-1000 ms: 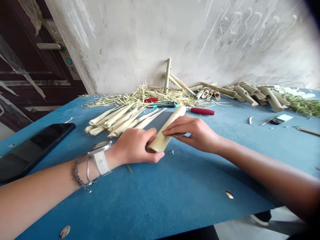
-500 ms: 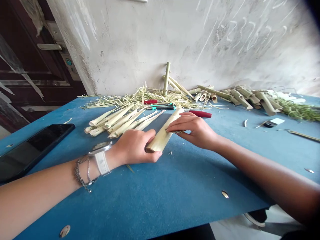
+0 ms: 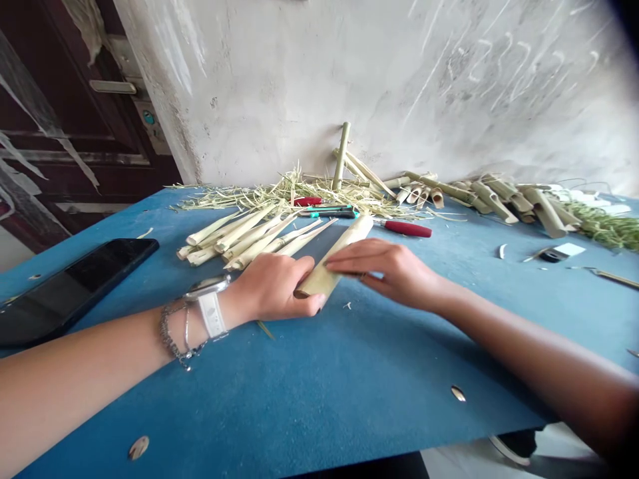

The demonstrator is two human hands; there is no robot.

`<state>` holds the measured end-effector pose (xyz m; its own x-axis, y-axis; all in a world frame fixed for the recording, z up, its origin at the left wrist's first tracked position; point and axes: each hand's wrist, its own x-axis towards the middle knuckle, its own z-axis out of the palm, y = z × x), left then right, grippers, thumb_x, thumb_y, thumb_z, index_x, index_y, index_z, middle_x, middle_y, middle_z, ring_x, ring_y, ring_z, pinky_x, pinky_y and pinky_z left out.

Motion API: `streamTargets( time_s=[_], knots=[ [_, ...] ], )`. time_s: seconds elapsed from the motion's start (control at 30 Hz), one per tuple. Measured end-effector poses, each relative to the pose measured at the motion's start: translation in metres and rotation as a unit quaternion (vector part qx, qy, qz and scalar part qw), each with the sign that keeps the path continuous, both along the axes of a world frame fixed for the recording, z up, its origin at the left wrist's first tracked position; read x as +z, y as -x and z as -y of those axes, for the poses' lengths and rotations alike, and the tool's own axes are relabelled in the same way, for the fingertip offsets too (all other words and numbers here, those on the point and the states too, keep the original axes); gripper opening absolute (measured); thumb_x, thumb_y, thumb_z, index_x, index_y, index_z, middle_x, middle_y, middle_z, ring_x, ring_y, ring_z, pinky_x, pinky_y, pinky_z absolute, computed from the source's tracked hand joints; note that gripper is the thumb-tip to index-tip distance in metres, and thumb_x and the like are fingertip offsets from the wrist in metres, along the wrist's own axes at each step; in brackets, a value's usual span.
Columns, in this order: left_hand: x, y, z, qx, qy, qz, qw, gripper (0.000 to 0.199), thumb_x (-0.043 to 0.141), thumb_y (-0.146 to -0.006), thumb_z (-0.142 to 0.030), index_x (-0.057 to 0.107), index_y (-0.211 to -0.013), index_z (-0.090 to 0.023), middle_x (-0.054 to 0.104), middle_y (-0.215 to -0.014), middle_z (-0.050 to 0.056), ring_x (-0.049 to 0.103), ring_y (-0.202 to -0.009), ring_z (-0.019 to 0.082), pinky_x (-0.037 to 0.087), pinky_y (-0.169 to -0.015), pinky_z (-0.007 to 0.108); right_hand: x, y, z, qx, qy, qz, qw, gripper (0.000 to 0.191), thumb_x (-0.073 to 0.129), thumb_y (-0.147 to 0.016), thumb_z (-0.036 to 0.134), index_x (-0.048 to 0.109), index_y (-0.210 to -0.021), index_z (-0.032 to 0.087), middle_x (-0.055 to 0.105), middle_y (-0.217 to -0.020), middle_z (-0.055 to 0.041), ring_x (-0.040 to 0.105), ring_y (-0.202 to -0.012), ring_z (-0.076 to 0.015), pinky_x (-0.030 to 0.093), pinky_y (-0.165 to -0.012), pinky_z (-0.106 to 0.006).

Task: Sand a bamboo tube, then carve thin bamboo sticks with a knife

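A pale green split bamboo tube [image 3: 347,241] lies slanted on the blue table, and my left hand [image 3: 274,286] grips its near end. My right hand [image 3: 384,269] lies across the middle of the tube, its fingertips at the tube's edge. A small metal blade seems pinched in those fingers, mostly hidden. Beyond both hands lies a bundle of peeled bamboo strips [image 3: 244,239]. A red-handled knife [image 3: 407,229] rests just past the tube's far end.
A black phone [image 3: 74,289] lies on the blue table [image 3: 299,399] at left. A teal cutter [image 3: 329,212] and a red handle [image 3: 307,201] sit by a heap of shavings [image 3: 259,198]. Cut bamboo pieces [image 3: 499,198] line the wall at right.
The whole view has shifted slightly as my head moved. My right hand has shifted a little along the tube, and my left hand keeps its hold on the near end.
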<state>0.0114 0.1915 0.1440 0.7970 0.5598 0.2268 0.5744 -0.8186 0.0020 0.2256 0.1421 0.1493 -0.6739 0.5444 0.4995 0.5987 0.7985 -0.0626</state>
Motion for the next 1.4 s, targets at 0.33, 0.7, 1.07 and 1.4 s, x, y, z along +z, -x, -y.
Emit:
streamTargets(
  time_s=[0.33, 0.7, 1.07, 1.4],
  knots=[
    [-0.001, 0.001, 0.001, -0.011, -0.007, 0.014, 1.000, 0.046, 0.042, -0.070, -0.064, 0.049, -0.066, -0.019, 0.050, -0.051, -0.001, 0.047, -0.045, 0.013, 0.016, -0.044, 0.026, 0.001, -0.012, -0.009, -0.028, 0.035, -0.051, 0.998, 0.035, 0.047, -0.080, 0.005, 0.064, -0.108, 0.020, 0.066, -0.107, -0.0038, 0.059, -0.102, -0.0162, 0.047, -0.091, -0.035],
    [0.001, -0.001, 0.001, -0.013, 0.007, -0.013, 1.000, 0.047, 0.041, -0.071, -0.064, 0.052, -0.064, -0.019, 0.056, -0.053, 0.001, 0.051, -0.048, 0.015, 0.018, -0.044, 0.025, 0.007, -0.013, -0.005, -0.077, 0.064, -0.059, 0.993, 0.037, 0.050, -0.078, 0.003, 0.064, -0.108, 0.020, 0.065, -0.109, -0.0050, 0.059, -0.102, -0.0172, 0.046, -0.092, -0.036],
    [0.001, -0.002, 0.002, -0.011, 0.011, -0.019, 1.000, 0.048, 0.041, -0.071, -0.066, 0.050, -0.065, -0.020, 0.057, -0.055, 0.001, 0.051, -0.048, 0.015, 0.018, -0.044, 0.026, 0.001, -0.016, -0.009, -0.114, 0.049, -0.072, 0.990, 0.042, 0.051, -0.076, 0.002, 0.057, -0.115, 0.018, 0.062, -0.108, -0.0078, 0.059, -0.098, -0.0180, 0.049, -0.086, -0.036],
    [0.000, -0.001, 0.002, -0.010, 0.017, -0.012, 1.000, 0.046, 0.042, -0.070, -0.065, 0.049, -0.064, -0.020, 0.055, -0.054, 0.001, 0.050, -0.049, 0.016, 0.018, -0.045, 0.026, 0.004, -0.034, -0.021, -0.089, 0.040, -0.052, 0.994, 0.042, 0.046, -0.075, -0.002, 0.066, -0.105, 0.019, 0.065, -0.108, -0.0055, 0.058, -0.101, -0.0163, 0.046, -0.091, -0.035]
  ],
)
